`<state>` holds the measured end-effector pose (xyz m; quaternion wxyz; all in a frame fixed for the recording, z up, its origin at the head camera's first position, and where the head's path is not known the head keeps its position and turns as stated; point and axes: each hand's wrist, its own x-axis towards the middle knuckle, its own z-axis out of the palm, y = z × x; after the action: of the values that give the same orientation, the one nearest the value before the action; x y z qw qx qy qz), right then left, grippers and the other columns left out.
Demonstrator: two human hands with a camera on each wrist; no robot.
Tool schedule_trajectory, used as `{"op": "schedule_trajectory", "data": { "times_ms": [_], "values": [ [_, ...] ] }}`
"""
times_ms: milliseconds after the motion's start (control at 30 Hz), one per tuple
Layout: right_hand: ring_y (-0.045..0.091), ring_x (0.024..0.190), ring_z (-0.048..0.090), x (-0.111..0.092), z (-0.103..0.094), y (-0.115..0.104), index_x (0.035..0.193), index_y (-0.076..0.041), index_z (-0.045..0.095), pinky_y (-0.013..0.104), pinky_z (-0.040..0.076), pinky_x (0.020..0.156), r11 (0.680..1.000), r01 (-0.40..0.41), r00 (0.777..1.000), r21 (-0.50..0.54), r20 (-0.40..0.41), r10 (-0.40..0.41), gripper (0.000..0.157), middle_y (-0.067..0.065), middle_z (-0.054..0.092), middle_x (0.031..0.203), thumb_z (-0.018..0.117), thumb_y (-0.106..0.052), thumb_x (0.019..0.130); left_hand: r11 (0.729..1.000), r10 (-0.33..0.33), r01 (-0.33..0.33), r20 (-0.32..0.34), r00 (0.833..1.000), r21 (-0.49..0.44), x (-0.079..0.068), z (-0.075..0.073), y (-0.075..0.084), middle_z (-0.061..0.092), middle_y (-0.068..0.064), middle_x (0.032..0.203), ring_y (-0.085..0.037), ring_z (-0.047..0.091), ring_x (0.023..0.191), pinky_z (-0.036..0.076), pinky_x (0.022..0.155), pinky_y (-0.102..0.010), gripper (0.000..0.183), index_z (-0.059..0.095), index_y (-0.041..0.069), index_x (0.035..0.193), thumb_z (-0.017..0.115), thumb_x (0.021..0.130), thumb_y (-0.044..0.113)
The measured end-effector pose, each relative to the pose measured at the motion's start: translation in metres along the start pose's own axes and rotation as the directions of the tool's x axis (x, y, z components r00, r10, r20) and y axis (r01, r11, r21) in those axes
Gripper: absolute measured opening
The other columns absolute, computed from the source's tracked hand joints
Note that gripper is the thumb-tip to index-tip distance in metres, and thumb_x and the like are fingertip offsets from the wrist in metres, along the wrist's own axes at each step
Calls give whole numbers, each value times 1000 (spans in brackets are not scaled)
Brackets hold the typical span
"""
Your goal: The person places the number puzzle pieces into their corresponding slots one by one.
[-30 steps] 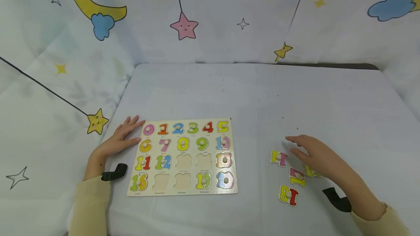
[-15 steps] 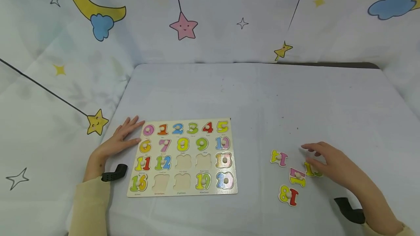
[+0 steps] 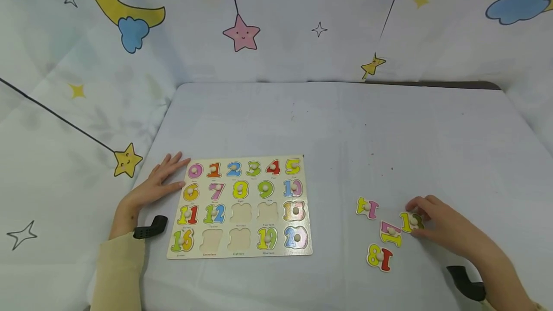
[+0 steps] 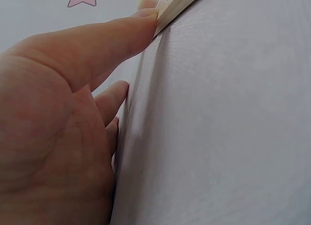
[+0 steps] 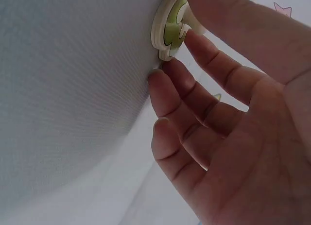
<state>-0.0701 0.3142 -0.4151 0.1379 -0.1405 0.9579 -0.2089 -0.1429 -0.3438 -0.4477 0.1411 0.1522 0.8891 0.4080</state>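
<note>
My right hand (image 3: 445,227) is low over the table at a yellow-and-green number 13 puzzle piece (image 3: 407,223). Thumb and index finger stand apart on either side of the piece, near its knob. In the right wrist view the piece (image 5: 172,33) shows its wooden edge, partly hidden by the thumb; the other fingers are slightly bent. My left hand (image 3: 157,184) rests at the upper left edge of the wooden number board (image 3: 239,256), fingers spread. Thumb and index fingertip touch the board's edge (image 4: 170,13) in the left wrist view.
Beside the right hand lie loose number pieces: a 14 (image 3: 367,208), a 17 (image 3: 390,239) and an 18 (image 3: 374,256). The board holds several knobbed numbers, with bare recesses such as the thirteen slot (image 3: 240,213). A patterned cloth backdrop (image 3: 281,61) stands behind the white table (image 3: 337,124).
My right hand has moved rightward and lowered from over the loose pieces to the 13, its fingers now around it. The left hand and board have stayed put.
</note>
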Motion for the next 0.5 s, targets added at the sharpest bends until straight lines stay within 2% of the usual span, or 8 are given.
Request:
{"op": "schedule_trajectory", "data": {
  "times_ms": [333,500],
  "values": [
    [22,80,53,-1,2,-4,98,-5,60,42,53,69,997,13,999,-73,-29,-15,43,1,53,88,85,-15,64,1000,-15,15,4,1000,0,-1,1,-1,6,-10,155,-26,-14,139,-12,104,-54,64,35,13,146,64,90,21],
    [22,75,51,-2,1,-6,96,-4,54,41,53,63,997,-46,999,-55,-24,45,45,3,55,85,85,-16,66,1000,-11,11,1,1000,8,0,1,0,6,-10,155,-27,-14,139,-12,104,-54,63,35,14,146,64,90,20]
  ]
}}
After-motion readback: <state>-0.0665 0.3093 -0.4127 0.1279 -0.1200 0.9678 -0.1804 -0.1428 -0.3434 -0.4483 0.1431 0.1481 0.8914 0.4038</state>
